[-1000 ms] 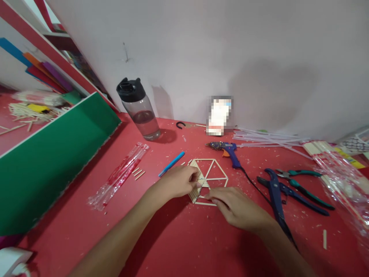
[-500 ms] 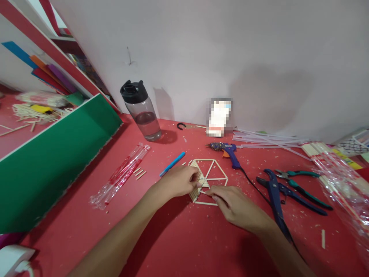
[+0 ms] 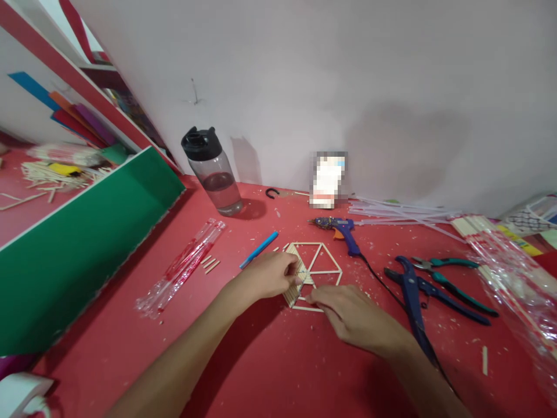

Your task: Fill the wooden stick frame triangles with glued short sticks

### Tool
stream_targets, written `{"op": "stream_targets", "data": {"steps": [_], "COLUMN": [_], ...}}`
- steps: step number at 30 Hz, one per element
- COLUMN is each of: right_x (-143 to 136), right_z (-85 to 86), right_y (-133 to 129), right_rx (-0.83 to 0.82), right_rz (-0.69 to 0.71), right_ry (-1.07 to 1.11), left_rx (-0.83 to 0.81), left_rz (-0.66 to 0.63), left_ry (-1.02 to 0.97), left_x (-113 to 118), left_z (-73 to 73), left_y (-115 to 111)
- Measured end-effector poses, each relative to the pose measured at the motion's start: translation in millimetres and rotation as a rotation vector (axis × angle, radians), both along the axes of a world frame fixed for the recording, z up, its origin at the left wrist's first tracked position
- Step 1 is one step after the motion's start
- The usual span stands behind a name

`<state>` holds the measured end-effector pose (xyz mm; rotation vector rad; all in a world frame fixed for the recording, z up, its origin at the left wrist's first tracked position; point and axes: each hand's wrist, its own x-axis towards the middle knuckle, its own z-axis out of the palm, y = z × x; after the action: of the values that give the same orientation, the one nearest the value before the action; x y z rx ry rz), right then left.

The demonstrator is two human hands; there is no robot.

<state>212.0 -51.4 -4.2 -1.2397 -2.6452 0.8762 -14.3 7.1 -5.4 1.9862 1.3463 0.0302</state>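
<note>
A hexagonal frame of pale wooden sticks lies on the red table, with spokes meeting at its middle. Its left sections are filled with sticks laid side by side. My left hand is closed at these filled sections, thumb and fingers pinched on the frame and hiding part of it. From the right, my right hand pinches a short wooden stick inside the lower section. The stick's left end reaches towards the filled part; my fingertips cover its other end.
Beyond the frame lie a blue pen and a glue gun. Cutters and green-handled pliers lie right, near bagged sticks. A water bottle and phone stand by the wall. A green board borders the left.
My right hand has shifted slightly left and nearer to me, bringing the short stick lower in the section. My left hand stays in place on the frame. The view has moved slightly.
</note>
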Motion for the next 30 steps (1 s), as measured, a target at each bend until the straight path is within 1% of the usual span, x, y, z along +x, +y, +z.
{"op": "stream_targets", "data": {"steps": [5,9,15,21,30], "right_x": [4.9,5.0,1.9,-0.3,6.1], "right_z": [-7.9,-11.0,-7.5,-0.9,-6.7], "right_y": [1.2,2.2,2.8,4.8,6.2], "right_rx": [0.022,0.030,0.023,0.012,-0.018], "right_rz": [-0.035,-0.057,-0.003,0.036,0.020], "right_ry": [0.073,0.084,0.018,-0.046,0.028], "left_rx": [-0.005,0.008,0.018,0.018,0.019], "left_rz": [0.001,0.019,0.009,0.008,0.004], "left_ry": [-0.022,-0.006,-0.005,-0.014,0.019], "left_x": [-1.2,-1.0,-0.4,-1.4,-2.2], "left_z": [-1.5,-3.1,-0.7,-3.2,-5.4], "left_y": [-0.1,-0.4,-0.1,-0.2,0.8]}}
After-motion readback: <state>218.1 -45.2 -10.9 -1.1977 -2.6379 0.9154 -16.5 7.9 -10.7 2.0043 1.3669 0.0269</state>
